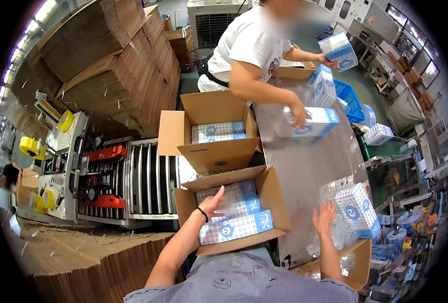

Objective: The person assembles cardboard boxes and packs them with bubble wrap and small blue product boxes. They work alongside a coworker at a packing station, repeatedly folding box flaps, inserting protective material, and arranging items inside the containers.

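Blue-and-white carton point(356, 208), long axis eleven-to-five, blue end at five; right hand point(325, 217), left hand point(213, 205) toward nine o'clock, grips spread.

Four open cartons point(277, 204); perhaps ten blue-white boxes point(354, 208)

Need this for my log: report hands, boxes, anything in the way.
Left hand over packed boxes in open carton. Right hand beside blue-white box, contact unclear. Clear plastic near right hand.
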`<control>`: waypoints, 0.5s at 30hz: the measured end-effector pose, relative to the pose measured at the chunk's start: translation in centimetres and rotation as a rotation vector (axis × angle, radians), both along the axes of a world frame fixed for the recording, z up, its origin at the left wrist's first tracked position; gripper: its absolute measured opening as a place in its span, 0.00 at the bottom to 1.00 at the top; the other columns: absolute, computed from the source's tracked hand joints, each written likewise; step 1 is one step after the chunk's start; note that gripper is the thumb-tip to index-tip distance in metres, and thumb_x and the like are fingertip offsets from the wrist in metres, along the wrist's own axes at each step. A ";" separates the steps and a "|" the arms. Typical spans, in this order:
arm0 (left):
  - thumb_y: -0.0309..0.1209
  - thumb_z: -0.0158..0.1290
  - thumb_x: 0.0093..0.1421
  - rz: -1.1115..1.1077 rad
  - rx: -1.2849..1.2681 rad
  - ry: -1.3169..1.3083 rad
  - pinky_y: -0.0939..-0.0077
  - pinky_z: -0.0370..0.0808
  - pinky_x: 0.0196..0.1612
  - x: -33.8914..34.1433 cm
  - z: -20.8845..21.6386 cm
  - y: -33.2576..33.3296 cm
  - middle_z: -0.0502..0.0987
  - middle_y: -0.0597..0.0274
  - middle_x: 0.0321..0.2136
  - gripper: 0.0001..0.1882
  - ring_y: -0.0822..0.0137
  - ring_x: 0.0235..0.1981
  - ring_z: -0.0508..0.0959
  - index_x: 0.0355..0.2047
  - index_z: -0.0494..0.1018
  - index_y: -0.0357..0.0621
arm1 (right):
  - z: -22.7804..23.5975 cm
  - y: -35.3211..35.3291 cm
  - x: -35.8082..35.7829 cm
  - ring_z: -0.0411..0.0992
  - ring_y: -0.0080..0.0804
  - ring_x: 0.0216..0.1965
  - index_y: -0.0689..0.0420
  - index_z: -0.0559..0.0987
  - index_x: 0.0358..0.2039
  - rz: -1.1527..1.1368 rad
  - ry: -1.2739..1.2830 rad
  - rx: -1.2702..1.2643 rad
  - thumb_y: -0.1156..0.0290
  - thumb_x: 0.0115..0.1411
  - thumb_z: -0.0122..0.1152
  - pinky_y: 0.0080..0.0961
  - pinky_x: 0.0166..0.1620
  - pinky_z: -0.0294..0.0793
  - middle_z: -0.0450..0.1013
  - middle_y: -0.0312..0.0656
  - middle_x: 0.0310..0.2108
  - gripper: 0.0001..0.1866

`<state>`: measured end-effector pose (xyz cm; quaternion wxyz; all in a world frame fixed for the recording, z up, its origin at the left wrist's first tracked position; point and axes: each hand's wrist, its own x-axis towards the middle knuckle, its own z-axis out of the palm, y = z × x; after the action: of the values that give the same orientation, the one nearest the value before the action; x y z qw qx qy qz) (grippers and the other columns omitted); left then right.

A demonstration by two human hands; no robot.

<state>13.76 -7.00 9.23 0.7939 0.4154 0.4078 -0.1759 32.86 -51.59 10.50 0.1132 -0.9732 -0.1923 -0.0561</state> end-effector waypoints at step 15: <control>0.62 0.46 0.63 -0.293 0.764 0.156 0.63 0.65 0.62 -1.7 -11.8 -0.9 0.76 0.39 0.53 0.43 0.49 0.60 0.72 0.57 0.71 0.31 | 2.6 -3.7 11.6 0.71 0.46 0.48 0.54 0.80 0.36 0.216 -0.033 0.346 0.75 0.49 0.65 0.43 0.49 0.71 0.75 0.43 0.45 0.11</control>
<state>12.01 -7.85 -2.57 0.5160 0.7193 0.4389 -0.1540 44.41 -55.25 13.07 0.2811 -0.9118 -0.2848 -0.0917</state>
